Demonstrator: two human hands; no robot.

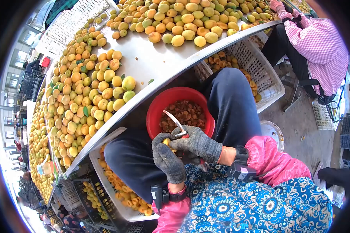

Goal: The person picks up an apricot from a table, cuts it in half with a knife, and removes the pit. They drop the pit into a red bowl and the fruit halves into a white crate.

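L hand (pixel 169 160) w/ fruit (pixel 167 142), R hand (pixel 198 143) w/ curved-blade tool (pixel 174 119).

We can read no words, brands, numbers or signs. Pale label (pixel 244 173) on black box (pixel 236 171) at our right wrist (pixel 227 155), light mark (pixel 153 195) on left-wrist device (pixel 158 197): both illegible.

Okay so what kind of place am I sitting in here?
Probably a fruit-processing workshop: a long metal table heaped with apricot-like fruit, a white crate of cut fruit below it, and a co-worker in a checked shirt at the same table.
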